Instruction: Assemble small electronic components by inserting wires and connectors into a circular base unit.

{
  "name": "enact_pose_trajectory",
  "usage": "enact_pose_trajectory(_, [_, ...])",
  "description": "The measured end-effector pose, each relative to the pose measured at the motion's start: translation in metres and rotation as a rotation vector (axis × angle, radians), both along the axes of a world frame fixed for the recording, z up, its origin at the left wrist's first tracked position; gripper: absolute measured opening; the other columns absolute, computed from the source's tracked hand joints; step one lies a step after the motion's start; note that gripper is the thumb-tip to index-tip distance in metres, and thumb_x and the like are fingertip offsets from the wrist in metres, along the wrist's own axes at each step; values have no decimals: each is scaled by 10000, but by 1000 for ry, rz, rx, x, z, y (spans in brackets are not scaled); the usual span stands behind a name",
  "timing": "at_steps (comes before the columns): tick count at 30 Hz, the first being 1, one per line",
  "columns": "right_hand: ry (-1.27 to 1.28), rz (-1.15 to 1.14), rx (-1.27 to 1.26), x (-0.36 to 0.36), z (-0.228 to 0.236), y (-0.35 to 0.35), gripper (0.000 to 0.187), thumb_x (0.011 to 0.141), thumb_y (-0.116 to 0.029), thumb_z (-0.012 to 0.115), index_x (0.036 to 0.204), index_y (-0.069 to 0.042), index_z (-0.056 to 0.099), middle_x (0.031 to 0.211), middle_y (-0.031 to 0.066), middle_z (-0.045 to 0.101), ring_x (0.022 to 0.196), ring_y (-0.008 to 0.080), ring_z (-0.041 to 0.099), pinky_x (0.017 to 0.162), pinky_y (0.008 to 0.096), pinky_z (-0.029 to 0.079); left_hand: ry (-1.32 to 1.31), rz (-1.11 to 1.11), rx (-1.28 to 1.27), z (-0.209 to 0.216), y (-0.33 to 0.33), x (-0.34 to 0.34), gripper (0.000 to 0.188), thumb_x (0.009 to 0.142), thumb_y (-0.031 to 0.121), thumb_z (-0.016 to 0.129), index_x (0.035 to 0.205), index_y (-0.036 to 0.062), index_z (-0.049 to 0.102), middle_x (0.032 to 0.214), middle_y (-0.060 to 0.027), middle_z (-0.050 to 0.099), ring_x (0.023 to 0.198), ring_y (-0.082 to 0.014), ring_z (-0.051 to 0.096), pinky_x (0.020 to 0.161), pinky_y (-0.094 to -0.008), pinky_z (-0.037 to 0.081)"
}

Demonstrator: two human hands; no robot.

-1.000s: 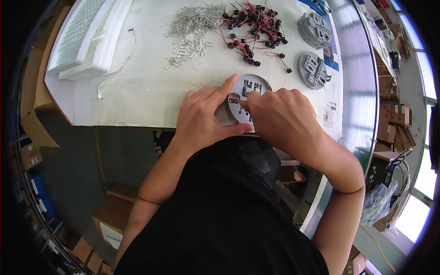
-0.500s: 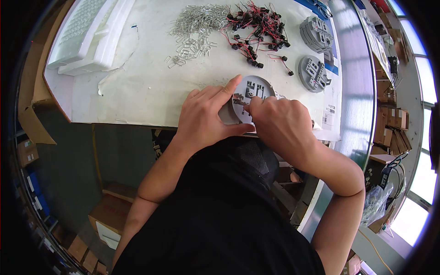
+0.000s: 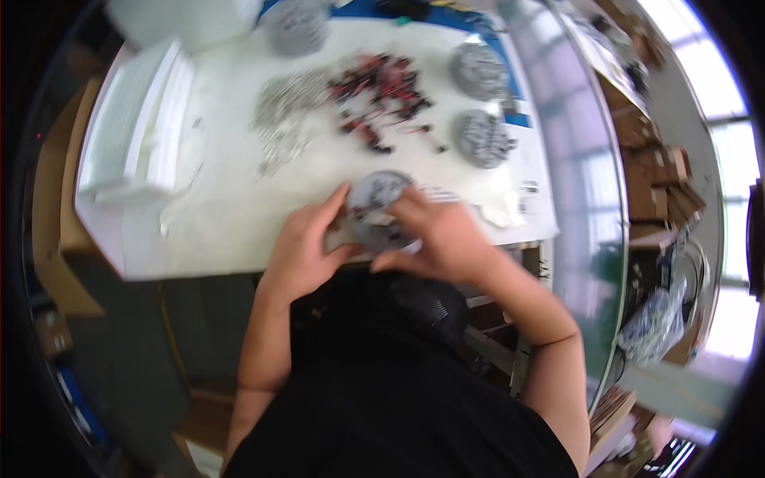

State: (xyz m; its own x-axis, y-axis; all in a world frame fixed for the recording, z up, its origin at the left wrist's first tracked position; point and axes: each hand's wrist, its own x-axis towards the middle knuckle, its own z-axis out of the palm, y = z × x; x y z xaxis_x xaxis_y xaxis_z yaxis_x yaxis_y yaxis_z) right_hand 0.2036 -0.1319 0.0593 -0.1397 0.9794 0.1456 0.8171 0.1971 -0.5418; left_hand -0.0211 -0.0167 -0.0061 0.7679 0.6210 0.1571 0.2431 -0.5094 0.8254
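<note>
White table [image 3: 215, 215], blurred. Foam tray [image 3: 139, 131] at far left. Silver clip pile [image 3: 279, 103] and red-black wire pile [image 3: 378, 88] mid-table; 2 grey discs [image 3: 480, 103] at right. Grey disc [image 3: 378, 209] at near edge, gripped between both hands. Left hand [image 3: 307, 247] cupped on left rim. Right hand [image 3: 442, 239] curled over right side; pinched item not discernible.

Single head view, looking steeply down, close

Your view has swung and blurred; your right hand [image 3: 446, 239] has slid farther over the round grey part [image 3: 374, 209], your left hand [image 3: 307, 247] closing in beside it.
</note>
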Motion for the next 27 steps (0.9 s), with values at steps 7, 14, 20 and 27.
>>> enact_pose_trajectory(7, [-97, -95, 510, -14, -40, -6, 489, 828, -255, 824, 1288, -166, 685, 1007, 66, 697, 774, 306, 729, 638, 393, 589, -144, 170, 25, 10, -4, 2, 196, 1002, -40, 623, 1190, -28, 677, 1026, -134, 653, 917, -230, 648, 803, -293, 522])
enact_pose_trajectory(14, [-115, -1191, 415, 250, -4, -9, 252, 1015, -205, 595, 1217, -113, 714, 1033, 188, 763, 906, 405, 752, 767, 476, 597, -124, 374, 231, -1, -5, -39, 191, 1049, -54, 535, 1149, -28, 695, 1029, -120, 640, 888, -218, 624, 782, -296, 507])
enact_pose_trajectory(20, [-436, -1827, 71, 466, -88, -162, 406, 1024, -382, 583, 1275, -82, 691, 1200, 286, 725, 1102, 461, 708, 931, 551, 556, -86, 442, 163, -14, -14, -82, 153, 1027, -20, 609, 1148, -26, 701, 1052, -103, 660, 929, -191, 632, 825, -297, 520])
enact_pose_trajectory(27, [-16, -1045, 6, 290, -20, -50, 525, 990, -482, 686, 886, 28, 758, 788, 232, 713, 700, 364, 688, 692, 455, 544, -57, 369, 216, -2, -15, -34, 135, 972, -34, 674, 1096, -32, 728, 1038, -109, 680, 897, -200, 641, 797, -306, 529])
